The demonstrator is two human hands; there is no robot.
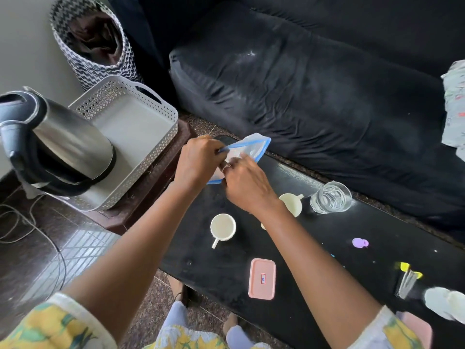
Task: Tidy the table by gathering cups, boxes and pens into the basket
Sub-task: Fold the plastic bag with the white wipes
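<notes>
Both hands hold a clear box with a blue rim (254, 147), lifted and tilted above the left end of the black table (314, 248). My left hand (198, 157) grips its near-left edge, and my right hand (247, 185) grips it from the right. The white perforated basket (141, 122) sits just left of the hands and looks empty. On the table stand a white cup (222, 227), a second white cup (293, 202) partly behind my right wrist, and a clear glass (331, 199). A pink box (262, 278) lies near the front edge.
A steel kettle (60, 144) stands at the left, overlapping the basket's front, on a dark side table (151, 192). A black sofa (314, 84) runs behind the table. A zigzag-patterned hamper (93, 39) stands by the wall. Small purple (360, 243) and yellow items (409, 270) lie at the table's right.
</notes>
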